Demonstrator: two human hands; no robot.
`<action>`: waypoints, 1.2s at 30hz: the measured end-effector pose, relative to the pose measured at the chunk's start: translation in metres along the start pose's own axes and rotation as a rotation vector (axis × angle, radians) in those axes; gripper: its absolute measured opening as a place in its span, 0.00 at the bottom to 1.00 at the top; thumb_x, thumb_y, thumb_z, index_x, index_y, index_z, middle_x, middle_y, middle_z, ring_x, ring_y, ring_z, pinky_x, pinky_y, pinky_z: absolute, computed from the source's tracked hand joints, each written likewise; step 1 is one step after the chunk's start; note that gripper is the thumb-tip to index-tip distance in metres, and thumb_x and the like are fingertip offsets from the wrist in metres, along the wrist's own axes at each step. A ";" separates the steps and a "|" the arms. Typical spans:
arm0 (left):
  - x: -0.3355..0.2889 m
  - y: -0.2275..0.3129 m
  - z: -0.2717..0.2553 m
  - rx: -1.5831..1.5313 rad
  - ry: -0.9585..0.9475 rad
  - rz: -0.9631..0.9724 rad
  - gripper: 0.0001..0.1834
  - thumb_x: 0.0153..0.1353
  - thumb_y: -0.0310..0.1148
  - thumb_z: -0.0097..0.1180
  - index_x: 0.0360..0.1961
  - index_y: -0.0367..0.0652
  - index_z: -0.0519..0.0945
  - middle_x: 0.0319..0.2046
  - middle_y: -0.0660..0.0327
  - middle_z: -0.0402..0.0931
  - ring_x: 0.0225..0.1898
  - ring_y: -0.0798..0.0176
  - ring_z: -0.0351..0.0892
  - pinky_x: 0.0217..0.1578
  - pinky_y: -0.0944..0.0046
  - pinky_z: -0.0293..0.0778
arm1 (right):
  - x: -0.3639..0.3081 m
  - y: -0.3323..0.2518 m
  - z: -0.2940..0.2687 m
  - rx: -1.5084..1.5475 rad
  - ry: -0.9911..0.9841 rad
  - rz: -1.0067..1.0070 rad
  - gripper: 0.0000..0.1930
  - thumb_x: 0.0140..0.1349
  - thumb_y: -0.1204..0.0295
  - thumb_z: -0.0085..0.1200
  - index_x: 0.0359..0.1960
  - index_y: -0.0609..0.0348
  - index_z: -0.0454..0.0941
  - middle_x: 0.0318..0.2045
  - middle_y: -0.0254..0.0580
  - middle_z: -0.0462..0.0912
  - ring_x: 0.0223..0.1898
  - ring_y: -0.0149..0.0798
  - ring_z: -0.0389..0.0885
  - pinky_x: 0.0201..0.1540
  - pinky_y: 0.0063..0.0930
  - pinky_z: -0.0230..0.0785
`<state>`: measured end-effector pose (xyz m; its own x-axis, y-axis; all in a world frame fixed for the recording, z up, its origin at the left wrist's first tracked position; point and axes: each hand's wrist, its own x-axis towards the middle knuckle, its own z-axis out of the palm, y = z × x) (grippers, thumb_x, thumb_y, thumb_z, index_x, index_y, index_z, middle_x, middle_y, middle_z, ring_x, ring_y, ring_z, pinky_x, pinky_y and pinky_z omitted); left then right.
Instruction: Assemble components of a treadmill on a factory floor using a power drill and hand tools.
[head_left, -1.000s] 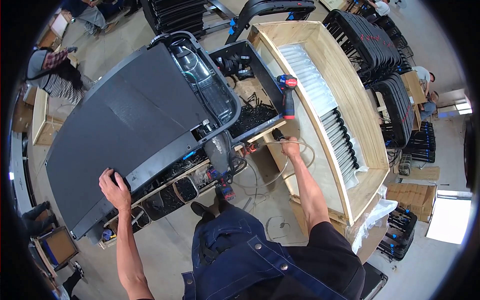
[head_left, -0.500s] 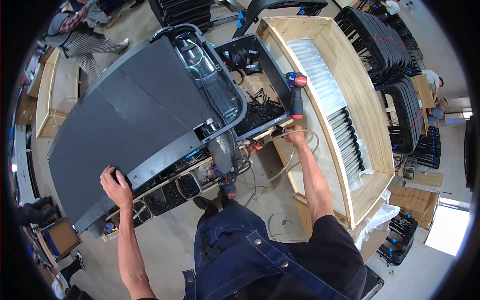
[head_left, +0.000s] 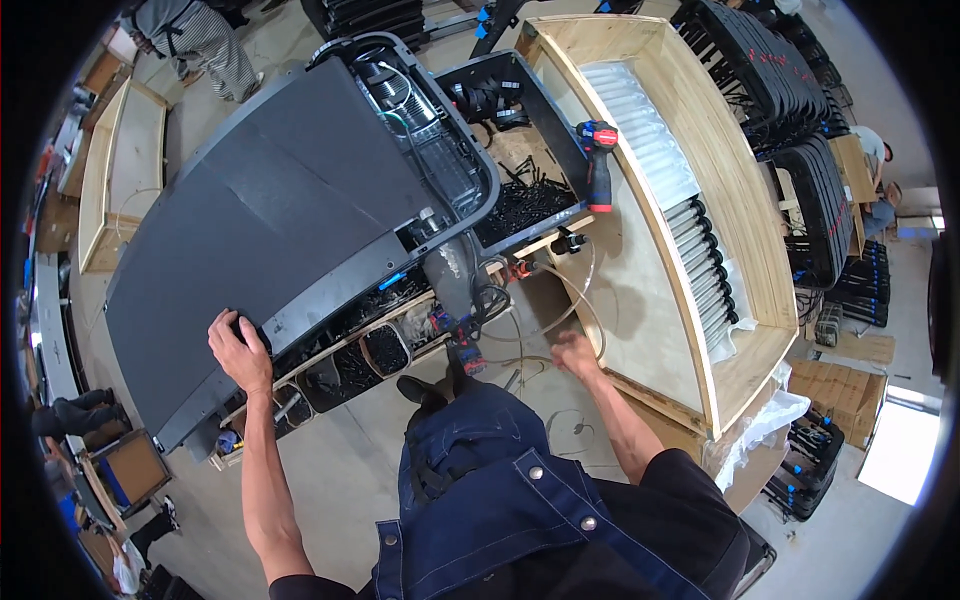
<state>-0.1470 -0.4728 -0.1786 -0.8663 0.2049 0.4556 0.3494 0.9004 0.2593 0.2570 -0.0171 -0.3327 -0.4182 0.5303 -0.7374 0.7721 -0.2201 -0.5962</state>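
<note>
A large dark grey treadmill deck (head_left: 255, 215) lies in front of me, its far end frame holding a motor bay with wires. My left hand (head_left: 241, 352) rests at its near side edge, fingers curled around a small black part (head_left: 238, 326) whose kind I cannot make out. My right hand (head_left: 575, 356) is in the air right of my legs, beside a looping clear hose (head_left: 590, 300); motion smears its fingers. Above it, a black air tool (head_left: 568, 242) sits at the wooden ledge under a screw bin (head_left: 530, 228), apart from the hand.
A red and black cordless driver (head_left: 599, 165) stands between the bin and a wooden crate (head_left: 680, 330) of metal rollers. Another driver (head_left: 468, 352) hangs near my knees. Small trays of black screws (head_left: 385, 347) line the deck's near side. Other people (head_left: 215, 50) stand farther off.
My right hand has let go of the black air tool at the ledge and dropped toward me. My left hand keeps its place on the deck edge.
</note>
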 end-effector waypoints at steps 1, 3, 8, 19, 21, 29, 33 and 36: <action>-0.003 -0.005 -0.003 0.019 0.003 -0.011 0.11 0.69 0.33 0.54 0.47 0.39 0.78 0.53 0.52 0.77 0.58 0.47 0.73 0.61 0.50 0.67 | -0.013 -0.002 -0.001 0.003 -0.080 0.057 0.22 0.61 0.74 0.61 0.57 0.66 0.74 0.31 0.42 0.84 0.27 0.34 0.83 0.28 0.28 0.76; -0.007 -0.006 -0.006 0.020 0.011 -0.020 0.11 0.69 0.33 0.54 0.47 0.39 0.78 0.53 0.52 0.77 0.58 0.47 0.73 0.60 0.50 0.67 | -0.047 -0.020 -0.005 0.001 -0.164 0.097 0.19 0.62 0.74 0.60 0.55 0.66 0.76 0.34 0.42 0.85 0.29 0.34 0.84 0.30 0.28 0.78; -0.011 -0.005 -0.009 0.002 0.015 -0.042 0.11 0.69 0.34 0.54 0.47 0.40 0.78 0.53 0.53 0.77 0.58 0.47 0.73 0.60 0.50 0.67 | -0.095 -0.113 -0.012 -0.597 0.785 -1.053 0.16 0.65 0.69 0.58 0.51 0.65 0.78 0.32 0.49 0.85 0.33 0.48 0.86 0.42 0.41 0.77; 0.000 0.001 -0.009 -0.056 0.095 -0.018 0.11 0.61 0.34 0.58 0.44 0.44 0.82 0.49 0.55 0.81 0.54 0.48 0.77 0.57 0.50 0.70 | -0.054 -0.046 0.032 -0.187 -0.004 -0.491 0.23 0.67 0.67 0.56 0.60 0.67 0.72 0.38 0.62 0.86 0.40 0.58 0.87 0.45 0.45 0.77; -0.007 -0.007 -0.001 -0.054 0.104 -0.038 0.10 0.62 0.33 0.57 0.42 0.44 0.80 0.48 0.56 0.80 0.54 0.48 0.75 0.56 0.50 0.70 | -0.090 -0.072 0.037 -0.811 -0.080 -0.455 0.18 0.66 0.66 0.58 0.51 0.66 0.74 0.39 0.64 0.85 0.41 0.66 0.84 0.43 0.53 0.77; -0.010 -0.020 -0.009 -0.063 0.131 -0.032 0.10 0.62 0.33 0.59 0.43 0.43 0.78 0.48 0.57 0.78 0.54 0.49 0.74 0.54 0.50 0.69 | -0.146 -0.095 0.093 -1.211 -0.233 -0.508 0.22 0.63 0.54 0.60 0.28 0.65 0.85 0.28 0.62 0.85 0.37 0.63 0.85 0.42 0.52 0.77; -0.011 -0.029 -0.018 -0.146 0.069 -0.068 0.12 0.62 0.34 0.60 0.45 0.41 0.78 0.50 0.55 0.76 0.55 0.48 0.73 0.56 0.49 0.67 | -0.160 -0.136 0.179 -1.018 -0.529 -0.570 0.20 0.65 0.55 0.58 0.40 0.62 0.86 0.34 0.60 0.86 0.43 0.61 0.85 0.47 0.50 0.76; -0.008 -0.047 -0.040 -0.296 -0.115 -0.020 0.18 0.63 0.38 0.60 0.51 0.40 0.79 0.53 0.53 0.76 0.59 0.47 0.71 0.60 0.48 0.67 | -0.157 -0.145 0.267 -0.894 -0.681 -0.748 0.21 0.65 0.55 0.58 0.44 0.62 0.85 0.38 0.60 0.87 0.44 0.61 0.85 0.50 0.49 0.75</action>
<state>-0.1421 -0.5321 -0.1608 -0.9029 0.2455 0.3529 0.4058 0.7576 0.5112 0.0828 -0.2873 -0.2157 -0.8235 -0.2782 -0.4944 0.1920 0.6833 -0.7044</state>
